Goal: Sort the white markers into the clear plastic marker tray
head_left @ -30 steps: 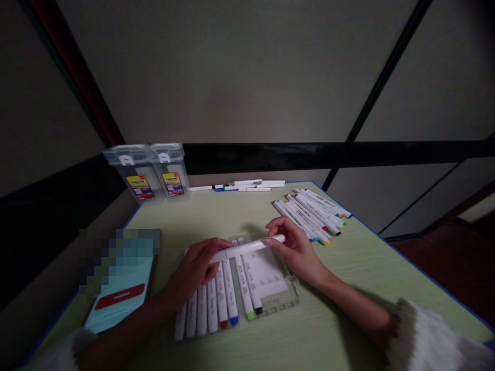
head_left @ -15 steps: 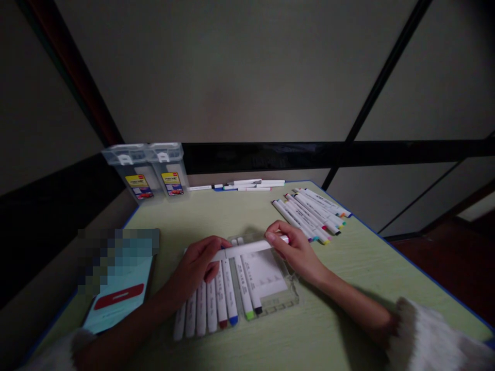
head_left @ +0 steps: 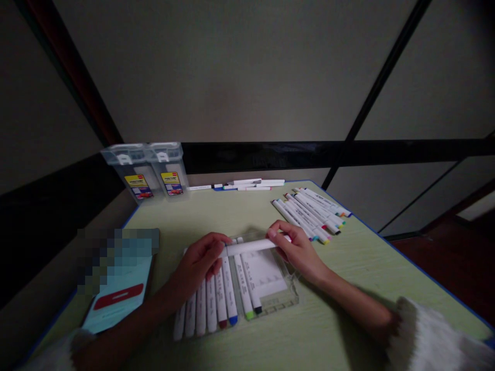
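A white marker pen is held almost level between my two hands, above a clear plastic tray. My left hand pinches its left end, and my right hand grips the right end between thumb and fingers. Below, several white markers lie side by side in the tray, among them one with a blue tip, one with a lime green tip and one with a black tip. A white sheet shows in the tray's right part. My left hand hides the upper ends of some markers.
A loose group of white markers lies at the right back. More markers lie along the far edge. Two clear plastic boxes with labels stand at the left back. At the left is a phone with a lit screen.
My left hand has shifted slightly up and to the right along the marker's end. My right hand has turned a little, and its fingers now cover more of the marker's right end.
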`<state>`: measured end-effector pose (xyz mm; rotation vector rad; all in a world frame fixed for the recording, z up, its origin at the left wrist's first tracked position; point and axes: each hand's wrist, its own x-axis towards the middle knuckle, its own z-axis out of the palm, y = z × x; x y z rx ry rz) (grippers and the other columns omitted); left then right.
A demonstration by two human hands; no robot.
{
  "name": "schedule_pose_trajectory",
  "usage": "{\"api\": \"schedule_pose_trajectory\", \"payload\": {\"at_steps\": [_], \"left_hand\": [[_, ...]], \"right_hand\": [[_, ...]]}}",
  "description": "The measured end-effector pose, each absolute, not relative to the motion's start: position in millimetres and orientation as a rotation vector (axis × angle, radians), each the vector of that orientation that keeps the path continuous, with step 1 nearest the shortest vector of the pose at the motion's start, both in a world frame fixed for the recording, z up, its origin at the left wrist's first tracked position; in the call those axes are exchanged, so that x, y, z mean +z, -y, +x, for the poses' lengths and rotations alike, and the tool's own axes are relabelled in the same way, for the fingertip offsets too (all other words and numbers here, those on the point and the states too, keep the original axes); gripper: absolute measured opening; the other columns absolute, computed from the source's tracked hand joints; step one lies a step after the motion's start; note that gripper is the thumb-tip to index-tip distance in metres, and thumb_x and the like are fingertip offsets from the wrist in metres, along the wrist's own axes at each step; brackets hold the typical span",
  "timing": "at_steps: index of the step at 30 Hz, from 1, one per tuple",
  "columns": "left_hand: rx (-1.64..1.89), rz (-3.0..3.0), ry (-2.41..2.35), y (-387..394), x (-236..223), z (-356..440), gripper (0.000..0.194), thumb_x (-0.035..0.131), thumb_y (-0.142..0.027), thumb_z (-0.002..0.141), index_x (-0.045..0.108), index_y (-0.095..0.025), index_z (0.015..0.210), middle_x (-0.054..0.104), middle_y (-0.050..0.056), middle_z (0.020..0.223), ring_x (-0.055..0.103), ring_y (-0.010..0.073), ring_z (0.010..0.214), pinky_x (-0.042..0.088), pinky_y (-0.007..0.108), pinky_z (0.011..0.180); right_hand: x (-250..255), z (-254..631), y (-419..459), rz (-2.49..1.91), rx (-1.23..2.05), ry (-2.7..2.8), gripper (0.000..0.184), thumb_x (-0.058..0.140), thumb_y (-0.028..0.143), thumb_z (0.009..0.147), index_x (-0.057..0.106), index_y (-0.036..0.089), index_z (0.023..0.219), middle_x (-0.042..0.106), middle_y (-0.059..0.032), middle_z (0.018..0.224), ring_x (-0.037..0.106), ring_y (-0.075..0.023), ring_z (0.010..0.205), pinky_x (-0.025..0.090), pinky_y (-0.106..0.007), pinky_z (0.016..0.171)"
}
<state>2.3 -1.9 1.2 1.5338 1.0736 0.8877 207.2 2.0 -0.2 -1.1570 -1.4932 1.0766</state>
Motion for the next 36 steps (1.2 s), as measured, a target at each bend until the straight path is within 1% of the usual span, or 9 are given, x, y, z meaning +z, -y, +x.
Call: {"api": "schedule_pose_trajectory", "payload": {"at_steps": [7, 17, 27, 32, 36], "left_hand": [[0.920, 1.549, -1.083, 2.1, 3.0, 3.8, 0.021, 0.040, -0.033, 0.078, 0.050, -0.016, 0.087, 0.037, -0.009, 0.044, 0.029, 0.0058, 0.036, 0.022, 0.018, 0.039], [0.912, 1.567, -1.050, 1.2, 0.0, 1.1, 0.019, 0.043, -0.029, 0.079, 0.049, -0.017, 0.092, 0.037, -0.009, 0.051, 0.030, 0.0054, 0.039, 0.024, 0.018, 0.039], [0.893, 1.630, -1.040, 1.4, 0.0, 0.2, 0.016, 0.047, -0.025, 0.076, 0.050, -0.017, 0.090, 0.035, -0.008, 0.056, 0.032, 0.0056, 0.043, 0.026, 0.018, 0.041], [0.875, 1.626, -1.088, 2.5, 3.5, 2.2, 0.019, 0.048, -0.024, 0.073, 0.053, -0.018, 0.091, 0.035, -0.008, 0.058, 0.033, 0.0066, 0.045, 0.027, 0.019, 0.042], [0.894, 1.635, -1.123, 4.2, 6.3, 3.6, 0.025, 0.051, -0.024, 0.071, 0.054, -0.018, 0.096, 0.034, -0.007, 0.060, 0.035, 0.0078, 0.048, 0.029, 0.019, 0.044]], "right_hand": [[-0.3, 207.3, -2.3, -1.159, 1.079, 1.494, 0.030, 0.048, 0.043, 0.075, 0.044, 0.018, 0.060, 0.032, 0.0091, 0.038, 0.027, -0.0043, 0.033, 0.018, -0.017, 0.032], [0.1, 207.6, -2.0, -1.168, 1.086, 1.481, 0.033, 0.048, 0.047, 0.074, 0.045, 0.017, 0.060, 0.032, 0.0085, 0.039, 0.027, -0.0043, 0.033, 0.016, -0.018, 0.031], [-4.1, 208.6, -6.0, -1.151, 1.102, 1.446, 0.032, 0.047, 0.045, 0.076, 0.047, 0.017, 0.061, 0.032, 0.0090, 0.037, 0.026, -0.0041, 0.031, 0.016, -0.018, 0.031], [-5.7, 209.5, -6.6, -1.132, 1.124, 1.422, 0.031, 0.047, 0.045, 0.076, 0.048, 0.017, 0.063, 0.032, 0.0089, 0.036, 0.026, -0.0046, 0.031, 0.016, -0.019, 0.032], [-6.6, 209.4, -8.1, -1.145, 1.144, 1.402, 0.031, 0.048, 0.045, 0.076, 0.049, 0.017, 0.063, 0.033, 0.0082, 0.038, 0.027, -0.0049, 0.033, 0.016, -0.020, 0.033]]}}
